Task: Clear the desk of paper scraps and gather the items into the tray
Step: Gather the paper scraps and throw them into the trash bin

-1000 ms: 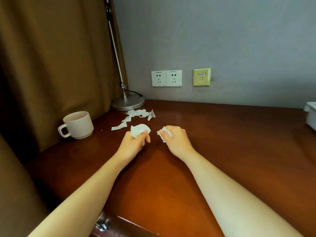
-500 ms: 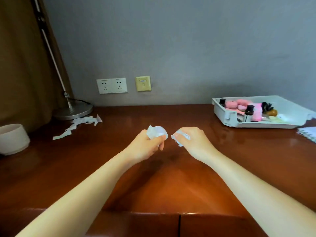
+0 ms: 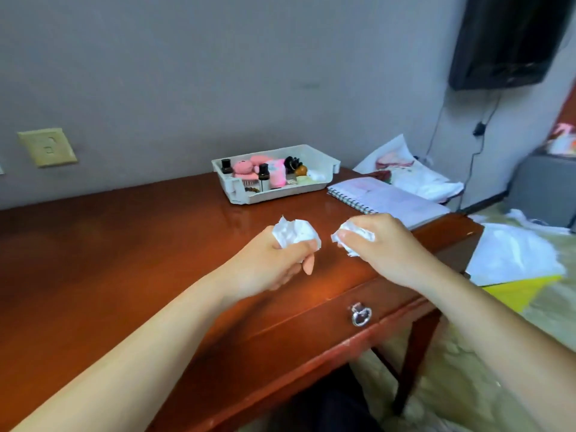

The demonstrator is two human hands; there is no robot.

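My left hand (image 3: pixel 268 266) grips a crumpled wad of white paper scraps (image 3: pixel 294 233) above the brown desk (image 3: pixel 109 260). A second, smaller wad of scraps (image 3: pixel 353 233) is held in my right hand (image 3: pixel 386 247), just to the right. Both hands hover over the desk's front right part. The white tray (image 3: pixel 280 194) stands at the back of the desk against the wall, holding small bottles, pink items and a dark hair clip.
An open spiral notebook (image 3: pixel 386 198) lies right of the tray near the desk's right edge. A drawer with a metal ring handle (image 3: pixel 361 313) is below the hands. Right of the desk stands a yellow bin (image 3: pixel 517 291) lined with a white bag. A dark screen (image 3: pixel 511 42) hangs on the wall.
The view has swung right: the lamp, mug and remaining scraps on the left have left the frame. Both hands, still holding their paper wads, have moved right towards the desk's end.
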